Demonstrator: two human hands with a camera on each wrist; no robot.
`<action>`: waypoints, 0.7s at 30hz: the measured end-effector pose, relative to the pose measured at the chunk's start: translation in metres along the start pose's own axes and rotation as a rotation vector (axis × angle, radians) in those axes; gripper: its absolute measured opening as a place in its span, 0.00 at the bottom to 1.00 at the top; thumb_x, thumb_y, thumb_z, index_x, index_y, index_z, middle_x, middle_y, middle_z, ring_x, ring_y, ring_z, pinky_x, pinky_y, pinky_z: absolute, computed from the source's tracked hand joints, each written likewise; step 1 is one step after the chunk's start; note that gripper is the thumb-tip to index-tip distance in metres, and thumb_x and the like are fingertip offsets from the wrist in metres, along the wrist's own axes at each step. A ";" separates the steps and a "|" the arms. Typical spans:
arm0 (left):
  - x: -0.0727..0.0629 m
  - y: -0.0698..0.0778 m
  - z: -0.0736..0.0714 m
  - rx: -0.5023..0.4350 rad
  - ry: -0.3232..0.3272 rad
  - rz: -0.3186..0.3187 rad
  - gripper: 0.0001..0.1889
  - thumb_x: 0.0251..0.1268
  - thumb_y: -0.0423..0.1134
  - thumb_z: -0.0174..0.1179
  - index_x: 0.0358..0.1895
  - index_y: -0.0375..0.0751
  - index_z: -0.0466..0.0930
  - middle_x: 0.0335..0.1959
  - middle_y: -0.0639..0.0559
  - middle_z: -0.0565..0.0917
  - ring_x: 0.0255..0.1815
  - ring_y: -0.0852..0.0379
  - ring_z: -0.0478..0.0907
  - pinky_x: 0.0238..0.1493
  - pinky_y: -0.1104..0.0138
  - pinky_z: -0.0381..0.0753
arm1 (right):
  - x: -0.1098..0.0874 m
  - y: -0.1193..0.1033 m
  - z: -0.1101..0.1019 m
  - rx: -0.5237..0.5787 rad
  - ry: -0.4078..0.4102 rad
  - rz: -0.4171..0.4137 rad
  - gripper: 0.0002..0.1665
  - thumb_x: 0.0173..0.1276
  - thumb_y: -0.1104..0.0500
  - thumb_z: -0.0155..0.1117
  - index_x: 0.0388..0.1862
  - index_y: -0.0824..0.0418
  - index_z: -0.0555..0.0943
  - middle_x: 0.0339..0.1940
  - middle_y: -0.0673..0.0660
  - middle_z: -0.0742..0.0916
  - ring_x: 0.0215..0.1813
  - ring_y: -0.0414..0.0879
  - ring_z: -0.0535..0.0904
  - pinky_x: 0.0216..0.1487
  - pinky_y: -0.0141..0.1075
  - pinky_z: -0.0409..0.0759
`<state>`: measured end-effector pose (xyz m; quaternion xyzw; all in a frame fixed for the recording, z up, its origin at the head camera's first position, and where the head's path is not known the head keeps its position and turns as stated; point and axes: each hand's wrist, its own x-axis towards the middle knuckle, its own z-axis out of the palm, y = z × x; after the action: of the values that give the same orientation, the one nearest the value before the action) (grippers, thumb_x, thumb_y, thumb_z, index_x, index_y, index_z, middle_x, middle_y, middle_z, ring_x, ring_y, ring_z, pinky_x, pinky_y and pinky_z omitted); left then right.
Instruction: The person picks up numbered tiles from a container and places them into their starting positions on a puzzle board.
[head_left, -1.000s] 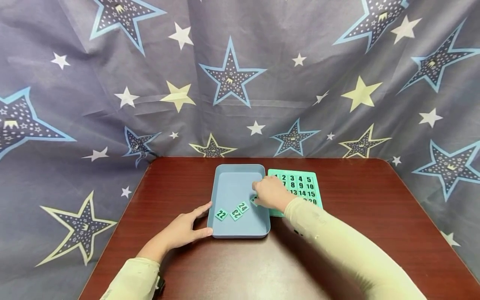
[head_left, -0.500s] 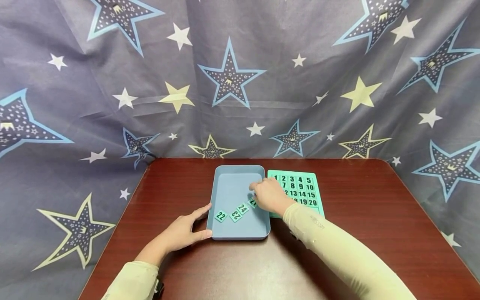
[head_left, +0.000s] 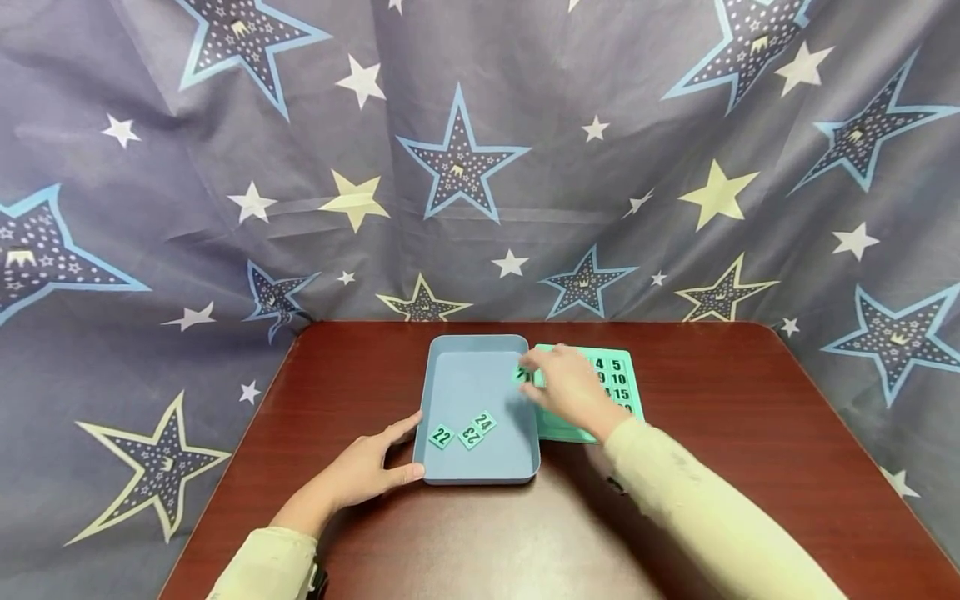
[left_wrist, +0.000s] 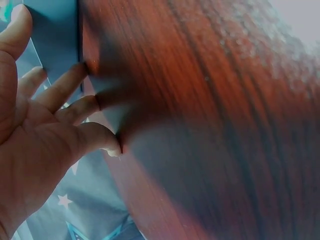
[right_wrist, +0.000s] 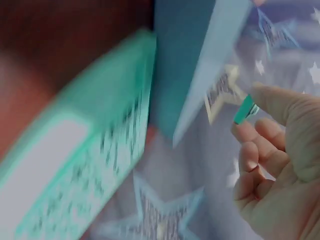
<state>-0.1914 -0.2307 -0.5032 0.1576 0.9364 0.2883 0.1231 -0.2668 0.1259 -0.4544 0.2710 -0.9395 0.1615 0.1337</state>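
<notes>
My right hand (head_left: 572, 390) pinches a small green number tile (right_wrist: 244, 109) between thumb and index finger, over the right wall of the blue tray (head_left: 480, 379). In the head view the tile reads 21. Fingers spread, my left hand (head_left: 360, 467) rests against the tray's left wall; the left wrist view shows its palm and straight fingers (left_wrist: 65, 90). On the tray floor lie tile 22 (head_left: 441, 436), tile 23 (head_left: 471, 437) and tile 24 (head_left: 483, 422), the last two touching. The green number board (head_left: 618, 379) stands right of the tray, partly hidden by my right hand.
The reddish-brown wooden table (head_left: 465, 542) extends around the tray and board. A grey curtain (head_left: 420, 167) with star prints hangs right behind the table's far edge and along both sides.
My right hand has picked tile 21 up from the tray floor and moved it up and right, to the tray's right wall. The left hand stays at the tray.
</notes>
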 end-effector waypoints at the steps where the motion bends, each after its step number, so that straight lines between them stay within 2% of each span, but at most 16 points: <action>1: 0.001 0.000 0.001 -0.001 0.002 0.001 0.47 0.69 0.64 0.69 0.87 0.57 0.59 0.77 0.48 0.78 0.79 0.39 0.73 0.75 0.39 0.73 | -0.005 0.008 -0.008 0.004 0.020 0.024 0.22 0.65 0.54 0.82 0.56 0.58 0.88 0.46 0.54 0.94 0.49 0.56 0.86 0.52 0.51 0.85; 4: 0.003 0.000 0.002 -0.002 0.007 -0.002 0.47 0.69 0.63 0.70 0.87 0.58 0.59 0.77 0.48 0.78 0.79 0.40 0.73 0.76 0.40 0.73 | -0.024 0.032 -0.019 -0.033 0.026 0.011 0.24 0.63 0.56 0.84 0.56 0.61 0.87 0.45 0.55 0.94 0.47 0.56 0.87 0.50 0.52 0.85; 8: 0.003 0.000 0.002 -0.006 0.003 -0.006 0.47 0.69 0.63 0.70 0.87 0.59 0.59 0.77 0.49 0.78 0.80 0.40 0.72 0.76 0.40 0.72 | -0.046 0.049 -0.005 -0.115 -0.010 -0.108 0.25 0.59 0.56 0.86 0.53 0.61 0.86 0.38 0.55 0.93 0.40 0.55 0.88 0.44 0.50 0.86; 12: 0.004 0.001 0.003 -0.014 -0.001 0.010 0.47 0.69 0.62 0.70 0.87 0.57 0.59 0.77 0.48 0.78 0.80 0.40 0.72 0.77 0.39 0.72 | -0.058 0.050 0.013 -0.163 -0.014 -0.163 0.24 0.56 0.56 0.87 0.49 0.59 0.86 0.36 0.53 0.92 0.36 0.53 0.89 0.43 0.50 0.86; 16: 0.003 0.002 0.004 -0.015 0.000 0.006 0.47 0.69 0.62 0.70 0.87 0.57 0.59 0.77 0.48 0.78 0.80 0.41 0.72 0.77 0.40 0.72 | -0.061 0.047 0.020 -0.172 -0.040 -0.154 0.22 0.56 0.56 0.86 0.48 0.57 0.86 0.36 0.52 0.92 0.37 0.53 0.89 0.45 0.50 0.86; 21: -0.001 0.004 0.001 -0.015 0.008 0.002 0.47 0.69 0.62 0.70 0.87 0.56 0.59 0.76 0.47 0.79 0.79 0.40 0.73 0.76 0.39 0.73 | -0.059 0.043 0.023 -0.158 -0.065 -0.131 0.21 0.59 0.54 0.85 0.49 0.57 0.87 0.37 0.52 0.93 0.39 0.53 0.89 0.44 0.49 0.86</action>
<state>-0.1896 -0.2273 -0.5013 0.1567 0.9346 0.2959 0.1201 -0.2466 0.1790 -0.5053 0.3256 -0.9334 0.0690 0.1342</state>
